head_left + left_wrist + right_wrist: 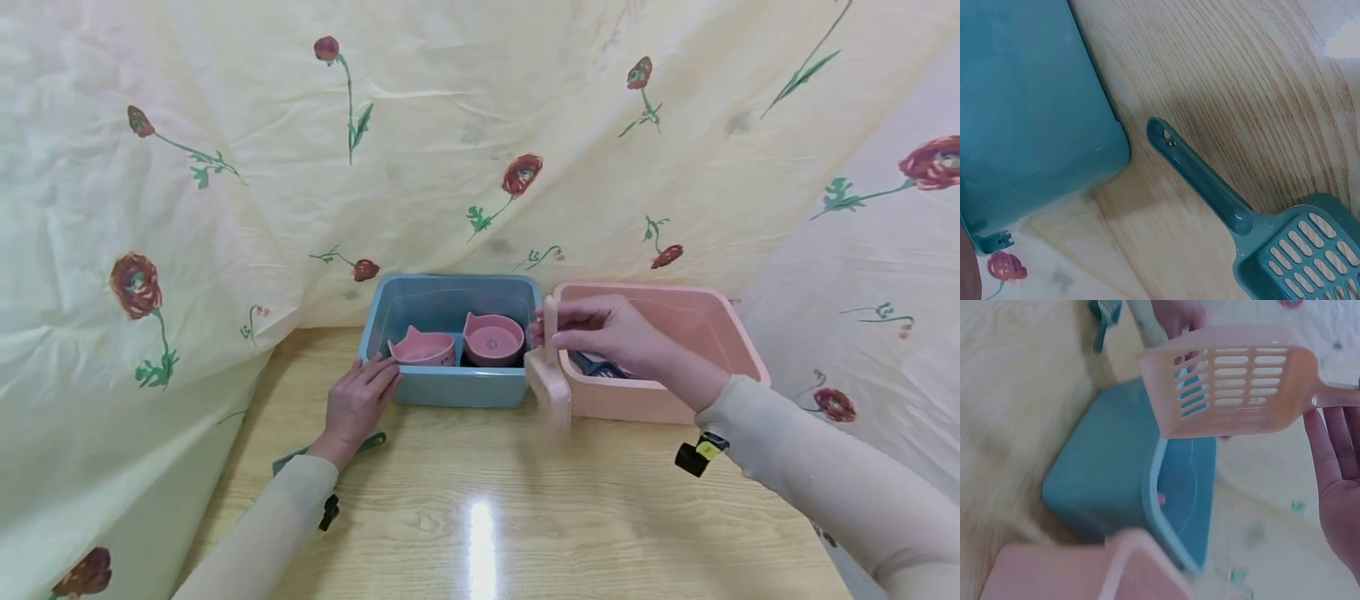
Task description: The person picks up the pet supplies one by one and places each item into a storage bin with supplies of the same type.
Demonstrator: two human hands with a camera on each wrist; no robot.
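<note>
A pale pink slotted litter scoop (551, 385) is held by its handle in my right hand (603, 333), blade downward, between two bins. The right wrist view shows the slots of its blade (1297, 394) and my fingers at the handle. My left hand (358, 410) rests its fingers on the front left rim of the blue bin (459, 388). Inside that bin are two pink cat-eared bowls, the left bowl (427, 348) right by my left fingertips and the right bowl (491, 340) showing a paw print.
A teal slotted scoop (1204, 187) lies on the wooden table (435, 517) near my left wrist, partly hidden by it in the head view. The pink bin (637, 407) stands right of the blue one and holds a dark blue item (596, 365). Flowered cloth (435, 150) hangs behind.
</note>
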